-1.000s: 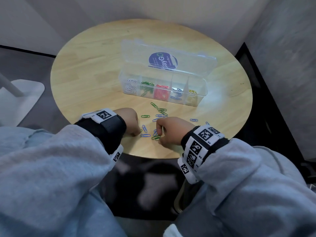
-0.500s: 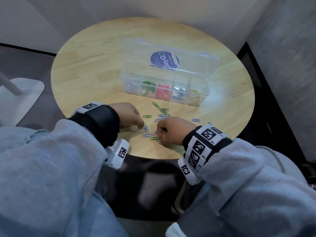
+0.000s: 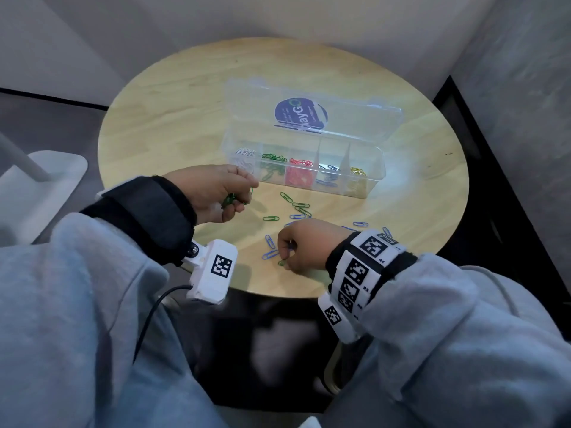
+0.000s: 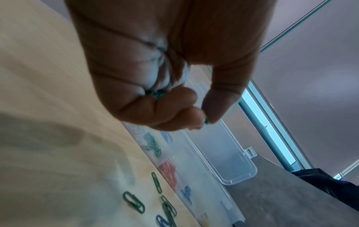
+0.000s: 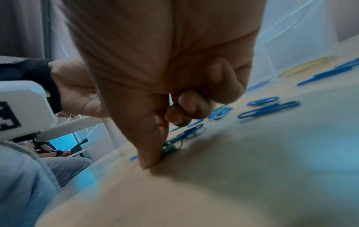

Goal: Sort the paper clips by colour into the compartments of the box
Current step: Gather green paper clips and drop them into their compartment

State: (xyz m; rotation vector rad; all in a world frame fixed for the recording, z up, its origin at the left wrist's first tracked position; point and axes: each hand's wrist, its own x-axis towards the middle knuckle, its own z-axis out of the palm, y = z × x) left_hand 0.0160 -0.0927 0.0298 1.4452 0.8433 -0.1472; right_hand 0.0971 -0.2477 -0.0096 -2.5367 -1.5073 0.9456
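Observation:
A clear compartment box (image 3: 375, 177) stands open on the round table, holding white, green, red, blue and yellow clips in separate compartments. My left hand (image 3: 216, 189) is raised near the box's left end, its curled fingers holding green paper clips (image 4: 156, 95), one more pinched at the fingertips (image 4: 206, 120). My right hand (image 3: 304, 244) rests near the table's front edge, thumb and curled fingers pinching a green clip (image 5: 170, 148) that lies on the wood. Loose green clips (image 3: 285, 197) and blue clips (image 3: 270, 254) lie between the hands and the box.
The box lid (image 3: 312, 115) lies open behind the compartments, with a round blue label. The wooden table (image 3: 173, 118) ends just under my right wrist. A white chair base (image 3: 40, 180) stands on the floor at left, a dark wall panel at right.
My left hand lifted off the table and moved up toward the box with green clips in it. The right hand stayed low, working on a green clip.

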